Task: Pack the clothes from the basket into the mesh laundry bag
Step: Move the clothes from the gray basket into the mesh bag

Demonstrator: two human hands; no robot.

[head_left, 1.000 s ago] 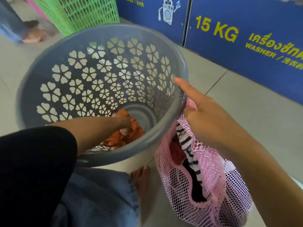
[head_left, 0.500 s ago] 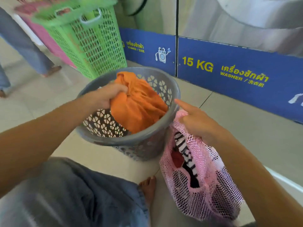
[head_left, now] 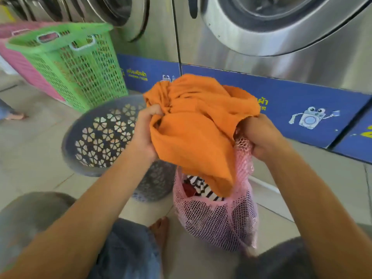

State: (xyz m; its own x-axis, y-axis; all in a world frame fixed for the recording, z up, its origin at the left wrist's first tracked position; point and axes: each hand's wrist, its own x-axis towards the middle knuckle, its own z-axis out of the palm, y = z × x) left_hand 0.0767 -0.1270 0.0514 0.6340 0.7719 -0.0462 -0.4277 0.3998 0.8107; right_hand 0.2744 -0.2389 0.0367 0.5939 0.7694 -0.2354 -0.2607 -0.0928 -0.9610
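Stainless front-loading washing machines fill the top of the view from ten to two o'clock, with a blue base panel below them. At ten o'clock a green lattice basket stands in front of a pink basket. The grey laundry basket, punched with flower-shaped holes, sits on the tiled floor at nine o'clock, tilted toward the person. Just beside it at five o'clock the pink mesh laundry bag hangs open, with a black-and-white striped garment showing inside. An orange garment at centre is bunched above the bag's mouth, its lower edge dipping in. The left hand is closed tight on the orange cloth. The right hand is clenched on the bag's rim and the cloth's far edge.
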